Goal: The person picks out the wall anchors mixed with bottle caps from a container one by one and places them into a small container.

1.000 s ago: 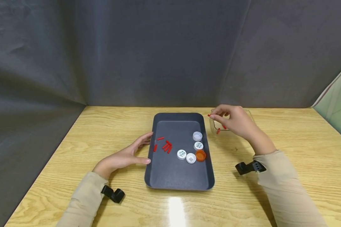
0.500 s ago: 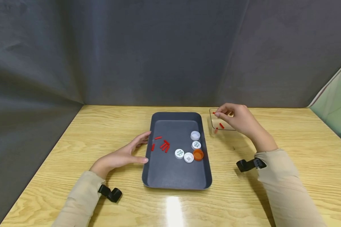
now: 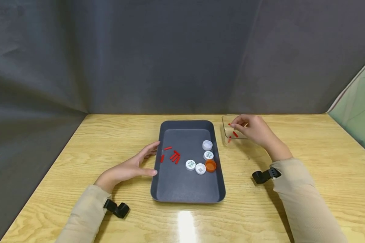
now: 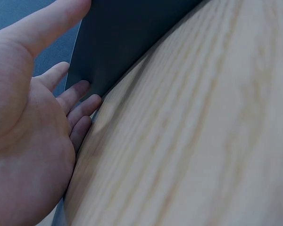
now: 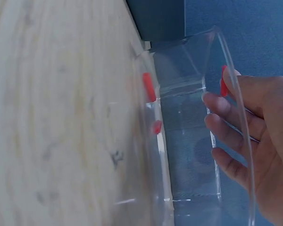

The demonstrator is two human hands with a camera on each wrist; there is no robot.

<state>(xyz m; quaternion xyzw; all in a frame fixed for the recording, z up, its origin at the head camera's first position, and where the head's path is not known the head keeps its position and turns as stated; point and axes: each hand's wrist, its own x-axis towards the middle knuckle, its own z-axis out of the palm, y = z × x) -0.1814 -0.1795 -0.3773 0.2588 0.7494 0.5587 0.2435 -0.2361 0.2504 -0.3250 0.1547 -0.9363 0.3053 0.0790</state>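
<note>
- Right hand [image 3: 251, 129]: its grip is narrow, thumb and index fingertip pinching a small red stick [image 5: 224, 82] over a clear container [image 5: 186, 150].
- The container sits near the surface's [image 3: 240, 189] far edge, just beside the far right corner of a dark grey tray [image 3: 187, 193]; more red shows low in it, though whether one stick or two I cannot tell.
- Left hand [image 3: 129, 168]: its grip is wide, thumb and fingers spread along the tray's left edge.
- Inside the tray, six red sticks [image 3: 168, 148] lie toward the left edge, four of them clustered.
- Toward its right edge, four white caps [image 3: 190, 165] and an orange cap [image 3: 211, 165] form a bent row.
</note>
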